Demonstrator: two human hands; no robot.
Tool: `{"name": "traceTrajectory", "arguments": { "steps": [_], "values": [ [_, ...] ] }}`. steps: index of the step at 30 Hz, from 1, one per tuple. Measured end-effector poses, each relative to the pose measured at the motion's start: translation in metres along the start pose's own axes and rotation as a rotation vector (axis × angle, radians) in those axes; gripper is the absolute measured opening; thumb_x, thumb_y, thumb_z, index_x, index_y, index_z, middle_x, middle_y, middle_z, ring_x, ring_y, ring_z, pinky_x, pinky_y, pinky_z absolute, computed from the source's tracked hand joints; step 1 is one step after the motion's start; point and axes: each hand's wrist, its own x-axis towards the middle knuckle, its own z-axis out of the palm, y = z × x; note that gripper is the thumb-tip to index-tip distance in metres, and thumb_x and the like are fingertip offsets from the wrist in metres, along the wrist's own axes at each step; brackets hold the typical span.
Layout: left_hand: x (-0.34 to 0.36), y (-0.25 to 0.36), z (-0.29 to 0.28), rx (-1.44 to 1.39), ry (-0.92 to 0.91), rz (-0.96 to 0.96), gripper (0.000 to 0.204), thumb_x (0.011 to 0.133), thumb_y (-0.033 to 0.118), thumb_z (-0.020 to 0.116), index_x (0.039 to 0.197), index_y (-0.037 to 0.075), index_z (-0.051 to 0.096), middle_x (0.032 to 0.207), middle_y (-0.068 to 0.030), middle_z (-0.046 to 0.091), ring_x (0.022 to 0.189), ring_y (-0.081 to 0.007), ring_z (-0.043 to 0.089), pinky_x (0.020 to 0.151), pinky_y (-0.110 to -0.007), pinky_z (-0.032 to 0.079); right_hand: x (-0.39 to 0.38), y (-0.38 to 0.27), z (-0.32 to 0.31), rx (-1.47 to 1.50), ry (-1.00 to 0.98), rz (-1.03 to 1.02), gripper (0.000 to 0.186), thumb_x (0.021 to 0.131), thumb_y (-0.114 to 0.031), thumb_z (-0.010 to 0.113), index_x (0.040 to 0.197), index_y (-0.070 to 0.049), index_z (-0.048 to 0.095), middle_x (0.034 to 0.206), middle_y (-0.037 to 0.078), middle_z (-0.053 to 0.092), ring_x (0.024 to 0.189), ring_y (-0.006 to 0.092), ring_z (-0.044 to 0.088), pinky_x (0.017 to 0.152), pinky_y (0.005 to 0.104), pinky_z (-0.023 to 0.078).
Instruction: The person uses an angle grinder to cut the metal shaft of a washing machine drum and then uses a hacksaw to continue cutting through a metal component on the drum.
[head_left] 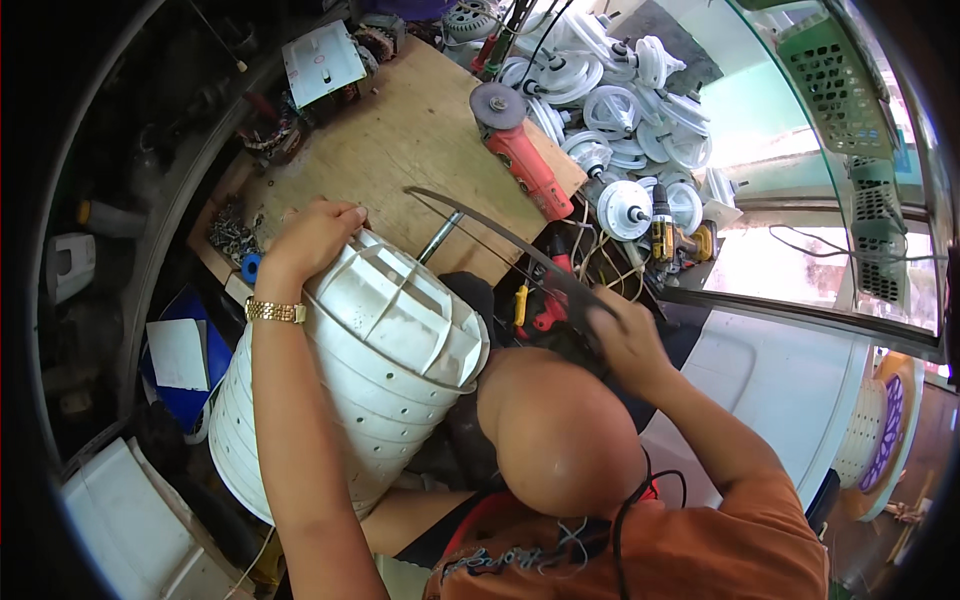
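A white perforated washing machine tub (375, 420) lies tilted in front of me, its ribbed base facing up and away. My left hand (308, 240), below a gold wristwatch (275, 311), is closed over the edge of that base. From the middle of the base a metal shaft (438, 238) sticks out over the wooden board. My right hand (630, 345), slightly blurred, grips the near end of a dark hacksaw (510, 237). The saw lies across the shaft, its thin blade crossing near the shaft's tip; the exact contact is hard to see.
A red angle grinder (525, 160) lies on the right of the wooden board (400, 110). Beyond it are heaped white washing machine gearboxes (610, 110) and a yellow-black drill (680, 238). Loose screws (232, 238) fill the board's left corner. A yellow-handled tool (521, 304) lies below the saw.
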Motion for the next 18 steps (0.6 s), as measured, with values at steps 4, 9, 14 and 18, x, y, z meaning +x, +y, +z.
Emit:
{"name": "traceTrajectory", "arguments": {
  "steps": [4, 9, 14, 18],
  "values": [
    [-0.003, 0.032, 0.013, 0.073, 0.032, -0.015, 0.041, 0.1, 0.045, 0.049, 0.111, 0.016, 0.077, 0.126, -0.017, 0.065, 0.124, -0.0474, 0.055, 0.115, -0.063, 0.027, -0.004, 0.022, -0.001, -0.005, 0.005, -0.07, 0.021, 0.101, -0.02, 0.056, 0.108, -0.003, 0.066, 0.073, 0.018, 0.061, 0.063, 0.0291, 0.061, 0.061, 0.0402, 0.048],
    [0.0, 0.06, -0.003, 0.134, 0.04, 0.028, 0.041, 0.103, 0.039, 0.048, 0.11, 0.011, 0.077, 0.115, -0.0179, 0.067, 0.112, -0.038, 0.061, 0.115, -0.051, 0.03, 0.114, 0.055, 0.077, 0.098, 0.209, -0.272, 0.02, 0.1, -0.018, 0.061, 0.103, 0.002, 0.063, 0.081, 0.025, 0.063, 0.074, 0.0471, 0.061, 0.065, 0.0455, 0.048],
    [-0.008, 0.003, -0.011, -0.019, 0.03, 0.02, 0.043, 0.102, 0.04, 0.052, 0.113, 0.005, 0.075, 0.11, -0.0186, 0.066, 0.109, -0.0345, 0.063, 0.108, -0.04, 0.038, 0.015, 0.034, 0.012, -0.027, -0.038, -0.191, 0.02, 0.099, -0.018, 0.062, 0.103, 0.001, 0.064, 0.076, 0.023, 0.06, 0.067, 0.0427, 0.06, 0.062, 0.0422, 0.047],
    [-0.004, 0.02, 0.001, -0.016, 0.005, -0.091, 0.037, 0.101, 0.043, 0.05, 0.11, 0.018, 0.077, 0.126, -0.0182, 0.063, 0.131, -0.0521, 0.046, 0.117, -0.061, 0.027, 0.02, 0.031, 0.013, 0.065, 0.001, -0.143, 0.02, 0.099, -0.02, 0.062, 0.099, 0.0, 0.062, 0.08, 0.026, 0.062, 0.073, 0.0454, 0.062, 0.062, 0.0435, 0.048]
  ]
}}
